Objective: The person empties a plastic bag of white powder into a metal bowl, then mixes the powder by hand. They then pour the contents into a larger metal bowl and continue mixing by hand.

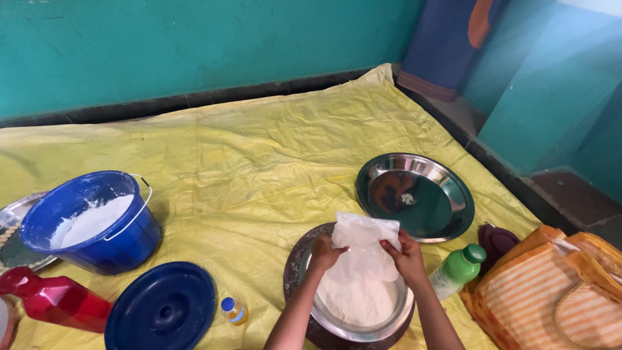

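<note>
Both my hands hold a clear plastic bag [365,249] of white flour over a steel bowl [382,329]. My left hand [325,253] grips the bag's left edge and my right hand [405,257] grips its right edge. White flour [353,301] lies heaped in the bowl under the bag. The bowl rests on a dark round board [293,272] on the yellow sheet [272,149].
An empty steel plate [415,196] lies behind the bowl. A blue bucket [94,220] of white flour, its blue lid [161,307], a red bottle [55,298] and a small yellow bottle [233,310] are at left. A green bottle [458,269] and orange striped cloth [557,291] sit at right.
</note>
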